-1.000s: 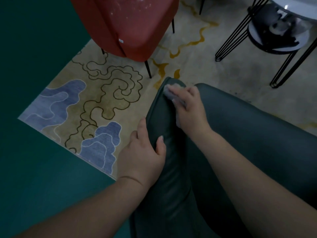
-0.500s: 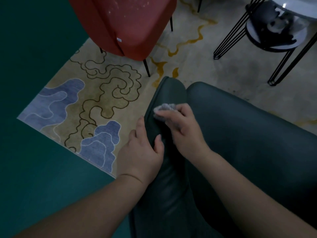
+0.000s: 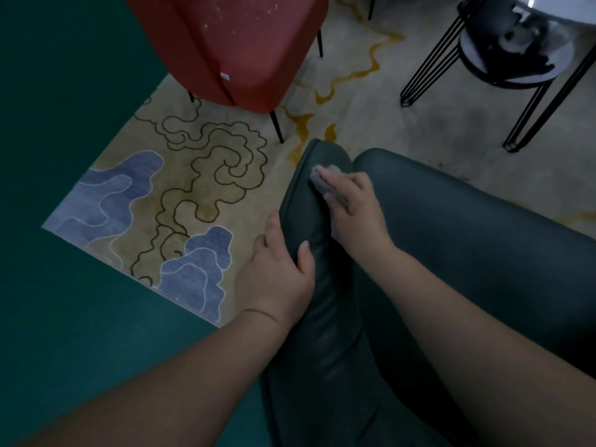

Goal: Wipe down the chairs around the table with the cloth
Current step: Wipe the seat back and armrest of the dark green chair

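A dark green padded chair (image 3: 467,253) fills the lower right, its armrest running from the bottom centre toward the middle. My left hand (image 3: 274,279) grips the armrest's left edge, thumb on top and fingers curled round the outer side. My right hand (image 3: 354,208) presses a small grey cloth (image 3: 325,182) onto the armrest's top near its far end, fingers laid over the cloth. Much of the cloth is hidden under that hand.
A red chair (image 3: 232,43) on thin black legs stands at the top centre. A round white table (image 3: 522,50) on black wire legs is at the top right. A patterned beige and blue rug (image 3: 180,195) lies on the teal floor (image 3: 64,333).
My right hand slid the cloth back toward me along the armrest, then out again toward its far end. My left hand kept its hold on the armrest edge.
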Demonstrator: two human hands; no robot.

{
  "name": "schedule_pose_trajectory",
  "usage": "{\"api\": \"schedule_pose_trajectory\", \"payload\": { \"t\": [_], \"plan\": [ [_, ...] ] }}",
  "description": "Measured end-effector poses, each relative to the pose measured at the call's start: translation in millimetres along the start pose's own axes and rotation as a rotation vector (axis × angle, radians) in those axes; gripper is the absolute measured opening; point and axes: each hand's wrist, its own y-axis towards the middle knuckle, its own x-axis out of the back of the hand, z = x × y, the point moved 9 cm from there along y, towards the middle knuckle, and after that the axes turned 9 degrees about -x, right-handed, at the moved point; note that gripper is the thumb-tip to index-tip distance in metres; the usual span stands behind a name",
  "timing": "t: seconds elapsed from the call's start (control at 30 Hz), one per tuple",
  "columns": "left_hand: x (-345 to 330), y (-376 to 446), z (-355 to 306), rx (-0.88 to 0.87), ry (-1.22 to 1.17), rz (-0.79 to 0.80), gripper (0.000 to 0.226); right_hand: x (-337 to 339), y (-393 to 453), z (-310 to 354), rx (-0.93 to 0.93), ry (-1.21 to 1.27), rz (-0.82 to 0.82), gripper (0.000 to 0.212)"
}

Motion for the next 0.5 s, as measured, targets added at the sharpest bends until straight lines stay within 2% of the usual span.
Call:
{"api": "schedule_pose_trajectory", "payload": {
  "t": [0.2, 0.33, 0.5],
  "plan": [
    [-1.4, 0.2, 2.7, -0.011, -0.054, 0.018, 0.057, 4.9, -70.4, -2.1, -0.034, -0.053, 0.077, 0.041],
    [-0.9, -0.1, 2.6, -0.011, -0.079, 0.030, 0.057, 14.7, -93.6, -7.7, -0.084, -0.234, 0.127, 0.038],
    [0.4, -4.9, -1.1, 0.007, -0.067, 0.186, 0.059, 39.9, -123.2, -11.5, -0.137, -0.379, 0.114, 0.038]
  ]
}}
